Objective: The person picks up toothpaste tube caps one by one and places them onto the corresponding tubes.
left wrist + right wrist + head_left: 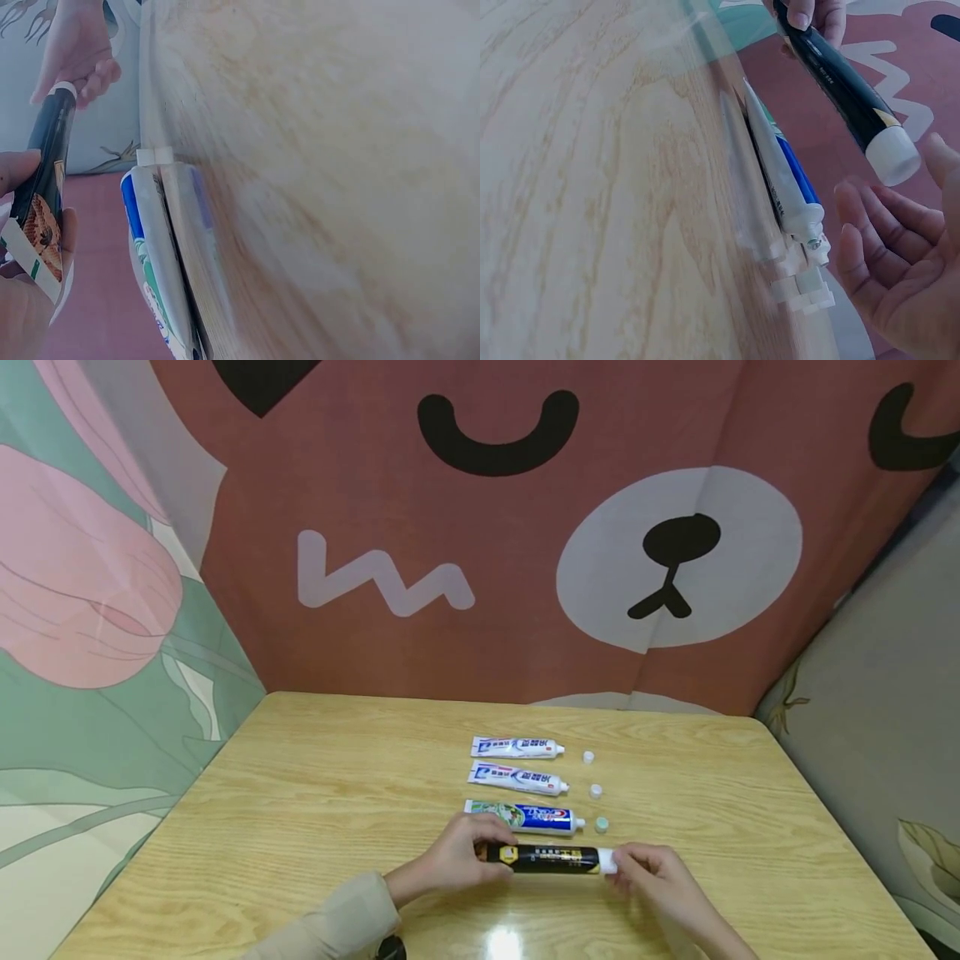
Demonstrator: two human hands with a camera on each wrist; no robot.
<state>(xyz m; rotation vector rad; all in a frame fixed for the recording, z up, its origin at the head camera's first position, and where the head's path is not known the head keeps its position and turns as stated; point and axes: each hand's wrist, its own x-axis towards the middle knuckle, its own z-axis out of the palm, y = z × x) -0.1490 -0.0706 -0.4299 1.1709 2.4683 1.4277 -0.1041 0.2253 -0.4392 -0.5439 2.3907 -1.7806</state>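
Observation:
A black toothpaste tube [555, 858] with yellow print lies level near the front of the table, its white cap [608, 861] still on the right end. My left hand [459, 858] grips the tube's tail end between thumb and fingers. Around the cap, my right hand [663, 881] has its thumb and fingers spread; in the right wrist view a gap shows between them and the cap [893, 156]. Just behind lies an uncapped blue-and-green toothpaste tube [536, 818], nozzle to the right.
Farther back, two white uncapped toothpaste tubes [517, 747] lie parallel. To the right of the nozzles stand two white caps [596, 791] and a pale green cap [602, 825]. The wooden table [337, 777] meets a printed bear curtain [450, 652] at its far edge.

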